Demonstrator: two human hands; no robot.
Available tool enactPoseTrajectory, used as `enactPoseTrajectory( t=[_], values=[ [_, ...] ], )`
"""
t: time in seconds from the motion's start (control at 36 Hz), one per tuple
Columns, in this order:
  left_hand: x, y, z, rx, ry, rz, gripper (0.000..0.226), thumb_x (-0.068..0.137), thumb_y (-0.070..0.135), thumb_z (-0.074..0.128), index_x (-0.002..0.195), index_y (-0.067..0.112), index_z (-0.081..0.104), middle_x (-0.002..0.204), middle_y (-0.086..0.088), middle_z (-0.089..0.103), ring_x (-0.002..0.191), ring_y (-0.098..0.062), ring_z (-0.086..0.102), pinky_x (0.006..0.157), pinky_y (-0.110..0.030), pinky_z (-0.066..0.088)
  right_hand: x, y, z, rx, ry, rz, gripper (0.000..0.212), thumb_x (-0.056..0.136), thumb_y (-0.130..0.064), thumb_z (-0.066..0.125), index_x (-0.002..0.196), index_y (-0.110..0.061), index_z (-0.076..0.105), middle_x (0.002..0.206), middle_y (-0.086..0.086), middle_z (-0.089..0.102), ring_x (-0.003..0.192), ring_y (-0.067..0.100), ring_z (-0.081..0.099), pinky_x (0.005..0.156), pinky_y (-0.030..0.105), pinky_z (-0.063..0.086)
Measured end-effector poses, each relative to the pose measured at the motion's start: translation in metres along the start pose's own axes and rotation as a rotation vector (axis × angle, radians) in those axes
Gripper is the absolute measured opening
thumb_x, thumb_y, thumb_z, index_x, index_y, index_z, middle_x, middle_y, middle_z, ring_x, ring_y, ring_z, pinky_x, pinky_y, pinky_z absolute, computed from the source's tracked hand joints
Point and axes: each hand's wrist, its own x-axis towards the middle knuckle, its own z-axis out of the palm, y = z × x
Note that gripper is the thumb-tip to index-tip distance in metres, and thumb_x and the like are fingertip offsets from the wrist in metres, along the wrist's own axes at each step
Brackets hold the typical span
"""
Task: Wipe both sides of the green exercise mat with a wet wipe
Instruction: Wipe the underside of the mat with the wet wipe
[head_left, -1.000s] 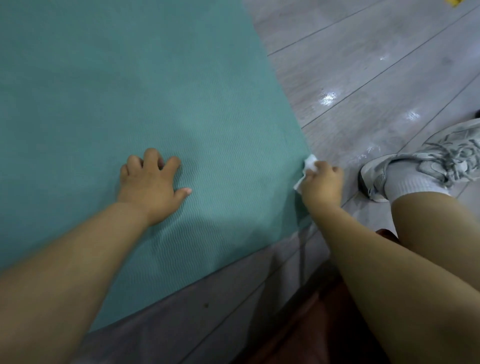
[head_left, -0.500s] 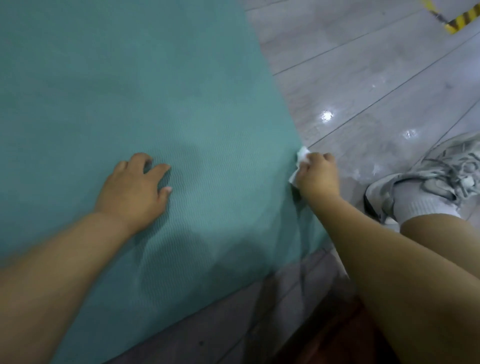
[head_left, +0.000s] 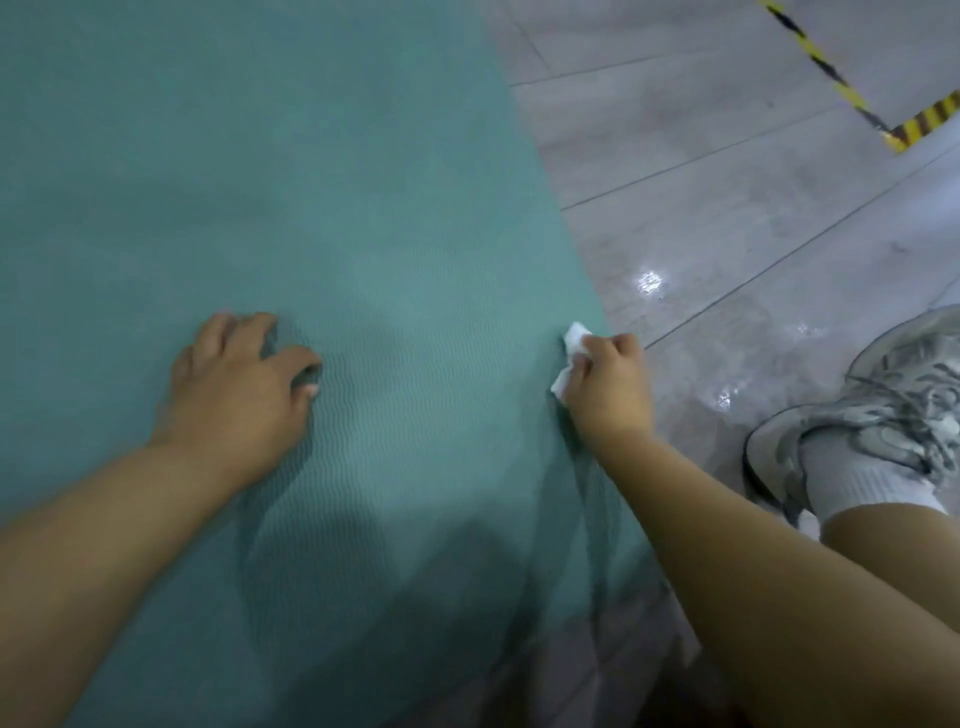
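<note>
Your right hand (head_left: 605, 387) has slid the wipe (head_left: 571, 353) further up the mat (head_left: 363, 182) edge. It grips the wipe there; your left hand (head_left: 241, 384) rests spread on the mat, well apart.

Left hand (head_left: 241, 384) flat, fingers (head_left: 291, 358) spread; right hand (head_left: 605, 387) fisted, both arms outstretched.
</note>
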Motion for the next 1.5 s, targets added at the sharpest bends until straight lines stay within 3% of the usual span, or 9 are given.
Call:
enactPoseTrajectory(
  t=[0.11,0.36,0.64,0.78,0.89,1.06,1.14,1.39,1.5],
  values=[
    [0.004,0.008,-0.003,0.011,-0.064,0.023,0.022,0.089,0.026,0.056,0.101,0.012,0.068,0.129,-0.022,0.049,0.127,-0.05,0.038,0.103,-0.053,0.037,0.019,-0.013,0.007,0.071,-0.008,0.431,0.031,0.089,-0.007,0.043,0.119,-0.003,0.051,0.124,0.014,0.045,0.099,0.026,0.044,0.075,0.021,0.028],
    [0.012,0.008,-0.027,0.211,-0.068,0.029,0.028,0.097,0.034,0.037,0.117,0.022,0.053,0.128,0.0,0.049,0.113,-0.026,0.055,0.083,-0.033,0.045,-0.036,-0.087,0.03,0.13,-0.22,-0.759,0.035,0.079,-0.016,0.056,0.112,-0.006,0.063,0.094,0.013,0.054,0.051,0.032,0.054,0.038,0.03,0.043],
    [0.023,0.001,-0.026,0.289,-0.034,0.042,0.051,0.097,0.037,0.036,0.143,0.014,0.033,0.132,-0.004,0.042,0.103,-0.03,0.06,0.078,-0.037,0.048,0.076,-0.033,0.026,0.046,0.061,0.257,0.027,0.09,-0.007,0.041,0.114,0.0,0.053,0.107,0.011,0.048,0.096,0.03,0.05,0.068,0.024,0.028],
    [0.032,-0.023,-0.009,0.236,0.081,0.051,0.047,0.079,0.025,0.067,0.117,-0.002,0.062,0.125,-0.019,0.054,0.086,-0.044,0.064,0.069,-0.051,0.053,0.026,-0.112,0.045,0.178,-0.043,-0.488,0.027,0.088,-0.013,0.051,0.107,0.002,0.061,0.101,0.021,0.053,0.065,0.036,0.058,0.058,0.038,0.05],
    [0.034,-0.028,0.002,0.221,0.128,0.121,0.056,0.085,0.034,0.041,0.114,-0.009,0.062,0.123,-0.026,0.058,0.082,-0.047,0.061,0.075,-0.054,0.051,0.02,-0.096,0.042,0.124,-0.276,-0.932,0.03,0.08,-0.015,0.056,0.106,-0.001,0.062,0.093,0.018,0.055,0.052,0.031,0.054,0.042,0.031,0.046],
    [0.031,-0.029,0.01,0.14,0.191,0.09,0.056,0.086,0.038,0.037,0.117,-0.002,0.062,0.127,-0.018,0.059,0.096,-0.043,0.058,0.08,-0.055,0.047,0.123,-0.023,0.026,0.082,0.019,0.11,0.025,0.091,-0.013,0.046,0.113,-0.004,0.053,0.115,0.014,0.049,0.103,0.031,0.052,0.07,0.028,0.034],
    [0.033,-0.025,0.008,0.085,0.169,0.075,0.059,0.084,0.038,0.035,0.116,-0.003,0.063,0.126,-0.02,0.059,0.11,-0.044,0.056,0.088,-0.06,0.046,0.132,-0.032,0.031,0.049,0.051,0.238,0.027,0.089,-0.005,0.044,0.114,0.001,0.052,0.123,0.018,0.043,0.104,0.03,0.05,0.079,0.028,0.034],
    [0.031,-0.032,0.004,0.04,0.145,0.114,0.062,0.084,0.041,0.035,0.116,-0.004,0.063,0.128,-0.021,0.057,0.114,-0.043,0.056,0.089,-0.059,0.047,0.065,-0.111,0.049,0.22,-0.164,-0.897,0.027,0.086,-0.013,0.05,0.102,0.002,0.065,0.091,0.021,0.055,0.063,0.033,0.057,0.055,0.033,0.05],
    [0.03,-0.036,0.007,0.022,0.154,0.137,0.06,0.086,0.041,0.037,0.118,-0.003,0.063,0.128,-0.02,0.057,0.115,-0.043,0.056,0.089,-0.059,0.048,0.121,-0.059,0.043,-0.004,-0.012,-0.614,0.039,0.087,-0.024,0.044,0.117,-0.005,0.059,0.112,0.014,0.054,0.085,0.026,0.057,0.08,0.031,0.048]
  ],
)
